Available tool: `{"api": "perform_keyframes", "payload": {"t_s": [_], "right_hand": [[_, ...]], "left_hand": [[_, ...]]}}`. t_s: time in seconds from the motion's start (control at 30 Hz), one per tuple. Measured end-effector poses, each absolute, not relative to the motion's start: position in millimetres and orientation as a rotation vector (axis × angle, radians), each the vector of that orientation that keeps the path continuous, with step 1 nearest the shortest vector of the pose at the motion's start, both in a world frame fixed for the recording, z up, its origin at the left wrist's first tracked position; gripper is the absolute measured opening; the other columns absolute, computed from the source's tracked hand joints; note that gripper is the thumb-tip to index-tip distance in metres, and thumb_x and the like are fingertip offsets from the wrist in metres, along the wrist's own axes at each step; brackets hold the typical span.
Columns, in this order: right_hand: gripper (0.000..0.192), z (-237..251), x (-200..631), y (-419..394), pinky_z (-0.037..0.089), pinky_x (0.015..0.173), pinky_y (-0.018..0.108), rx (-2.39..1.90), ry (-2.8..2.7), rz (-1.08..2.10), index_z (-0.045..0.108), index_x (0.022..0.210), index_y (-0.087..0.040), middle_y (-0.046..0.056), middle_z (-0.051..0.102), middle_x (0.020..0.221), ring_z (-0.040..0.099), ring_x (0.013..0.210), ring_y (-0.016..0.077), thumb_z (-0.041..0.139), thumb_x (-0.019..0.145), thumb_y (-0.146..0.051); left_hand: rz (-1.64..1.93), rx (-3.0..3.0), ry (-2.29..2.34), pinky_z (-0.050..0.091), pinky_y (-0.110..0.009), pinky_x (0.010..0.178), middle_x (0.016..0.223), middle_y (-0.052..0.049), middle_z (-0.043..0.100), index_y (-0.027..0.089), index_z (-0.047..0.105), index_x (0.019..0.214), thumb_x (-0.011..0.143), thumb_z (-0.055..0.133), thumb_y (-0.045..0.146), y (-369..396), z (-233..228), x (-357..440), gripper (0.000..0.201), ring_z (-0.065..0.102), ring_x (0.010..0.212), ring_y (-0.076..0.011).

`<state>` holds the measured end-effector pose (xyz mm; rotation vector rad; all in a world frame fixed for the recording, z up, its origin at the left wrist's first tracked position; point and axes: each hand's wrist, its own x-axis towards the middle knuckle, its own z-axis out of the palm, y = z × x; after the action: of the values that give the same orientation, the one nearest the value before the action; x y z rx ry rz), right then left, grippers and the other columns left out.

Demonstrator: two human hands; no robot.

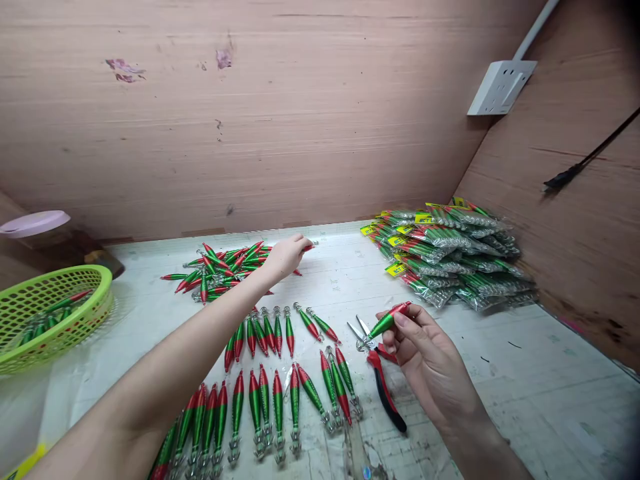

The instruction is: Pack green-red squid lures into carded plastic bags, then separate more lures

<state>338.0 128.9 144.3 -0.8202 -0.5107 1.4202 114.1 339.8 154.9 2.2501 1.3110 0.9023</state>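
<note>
My left hand [286, 255] reaches far forward to the loose pile of red-and-green squid-jig lures [225, 268] and pinches one lure at the pile's right end. My right hand [425, 353] holds a single red-and-green lure [389, 321] between thumb and fingers, together with red-and-black handled scissors [377, 370] whose blades point left. Two rows of the same lures [280, 380] lie side by side on the white table between my arms, hooks toward me.
A stack of bagged lures with yellow labels [445, 257] sits at the back right. A green plastic basket [65, 300] with a few lures stands at the left. Wooden walls close the back and right; a white power strip [500, 87] hangs on the wall.
</note>
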Motion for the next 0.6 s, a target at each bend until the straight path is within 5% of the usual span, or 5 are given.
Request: {"api": "perform_keyframes", "payload": {"t_s": [0.27, 0.37, 0.6], "right_hand": [[0.027, 147.4, 342.1, 124.9, 0.045, 0.053, 0.017, -0.827, -0.578, 1.482, 0.059, 0.091, -0.019, -0.001, 0.055, 0.083, 0.051, 0.059, 0.0059, 0.077, 0.073, -0.028], [0.022, 147.7, 336.9, 118.5, 0.043, 0.051, 0.015, -0.839, -0.686, 1.583, 0.061, 0.092, -0.018, -0.001, 0.055, 0.081, 0.051, 0.058, 0.0049, 0.074, 0.077, -0.028], [0.016, 139.2, 311.9, 103.6, 0.043, 0.055, 0.017, -0.822, -0.876, 1.768, 0.062, 0.093, -0.017, 0.001, 0.058, 0.085, 0.053, 0.062, 0.0065, 0.068, 0.082, -0.027]], "left_hand": [[0.911, 1.61, 1.052, 0.053, -0.036, 0.083, 0.105, -0.014, 0.06, 0.012, 0.051, 0.111, 0.086, 0.057, 0.03, 220.5, 175.9, 136.6, 0.031, 0.063, 0.092, -0.0222], [0.766, 1.029, 0.858, 0.051, -0.032, 0.088, 0.106, -0.012, 0.06, 0.014, 0.054, 0.11, 0.081, 0.069, 0.024, 156.6, 174.7, 133.5, 0.034, 0.062, 0.096, -0.0216], [0.73, 0.757, 0.794, 0.052, -0.031, 0.085, 0.102, -0.011, 0.063, 0.013, 0.056, 0.106, 0.081, 0.071, 0.017, 102.8, 159.2, 116.7, 0.029, 0.064, 0.092, -0.0217]]}}
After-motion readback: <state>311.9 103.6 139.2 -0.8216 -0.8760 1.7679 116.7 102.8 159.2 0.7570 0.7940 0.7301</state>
